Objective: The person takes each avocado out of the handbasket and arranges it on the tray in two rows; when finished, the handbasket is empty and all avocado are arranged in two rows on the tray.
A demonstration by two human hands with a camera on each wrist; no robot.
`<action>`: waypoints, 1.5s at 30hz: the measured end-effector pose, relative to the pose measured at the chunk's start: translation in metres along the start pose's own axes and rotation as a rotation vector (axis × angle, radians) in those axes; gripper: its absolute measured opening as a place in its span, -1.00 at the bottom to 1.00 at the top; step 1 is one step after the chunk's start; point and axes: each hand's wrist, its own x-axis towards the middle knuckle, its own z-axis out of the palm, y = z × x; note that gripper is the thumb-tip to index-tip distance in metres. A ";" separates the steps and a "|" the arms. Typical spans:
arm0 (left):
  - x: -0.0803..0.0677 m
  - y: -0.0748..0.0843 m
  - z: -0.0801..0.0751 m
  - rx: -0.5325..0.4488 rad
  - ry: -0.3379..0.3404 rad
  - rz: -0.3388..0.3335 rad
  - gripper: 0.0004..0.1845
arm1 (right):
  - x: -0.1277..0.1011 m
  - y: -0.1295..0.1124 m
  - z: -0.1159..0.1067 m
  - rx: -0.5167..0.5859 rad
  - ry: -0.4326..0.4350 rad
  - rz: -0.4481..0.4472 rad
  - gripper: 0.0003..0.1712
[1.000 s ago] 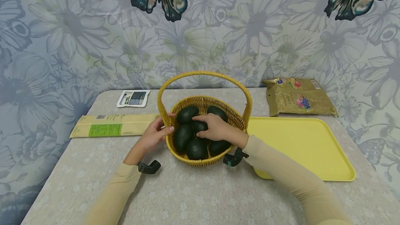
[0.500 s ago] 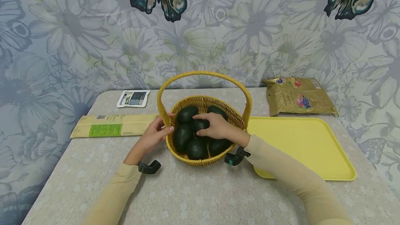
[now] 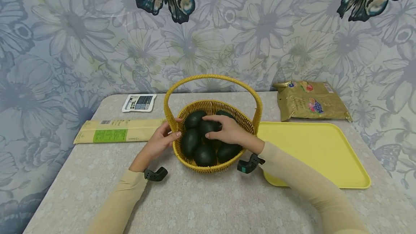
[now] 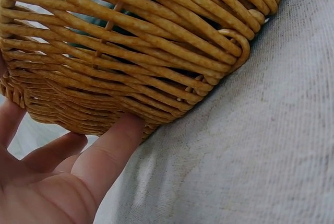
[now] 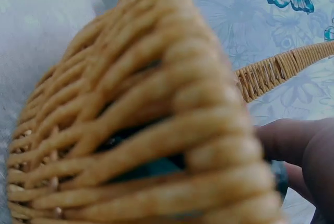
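A yellow wicker basket point(image 3: 210, 169) with a tall arched handle holds several dark green avocados point(image 3: 191, 143). My left hand point(image 3: 158, 142) grips its left side at the foot of the handle; in the left wrist view, fingers point(image 4: 112, 153) lie against the woven outer wall. My right hand point(image 3: 227, 131) reaches in over the right rim. Between its thumb and fingers it holds one avocado point(image 3: 208, 128) above the others. In the right wrist view the basket wall point(image 5: 141, 98) covers most of that avocado.
A yellow tray point(image 3: 318, 154) lies right of the basket, partly under the right forearm. Behind it is a gold packet point(image 3: 312, 101). On the left lie a long pale yellow packet point(image 3: 110, 131) and a small white pouch point(image 3: 139, 103). A patterned wall backs the table.
My right hand has shifted slightly right, and the avocado it holds has risen, showing more of itself among the others. The left hand and basket stay put.
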 end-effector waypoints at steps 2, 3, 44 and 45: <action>0.000 0.000 -0.001 0.000 0.001 0.002 -0.44 | -0.002 0.001 -0.001 0.032 0.006 -0.010 -0.30; 0.000 0.000 -0.001 0.001 0.002 0.001 -0.44 | -0.003 0.002 -0.001 0.045 0.009 -0.014 -0.31; 0.002 -0.002 -0.002 0.016 0.004 -0.002 -0.44 | -0.081 -0.003 -0.052 0.357 -0.052 -0.147 -0.33; 0.002 -0.002 -0.002 0.016 0.005 -0.003 -0.44 | -0.084 -0.002 -0.053 0.362 -0.057 -0.149 -0.33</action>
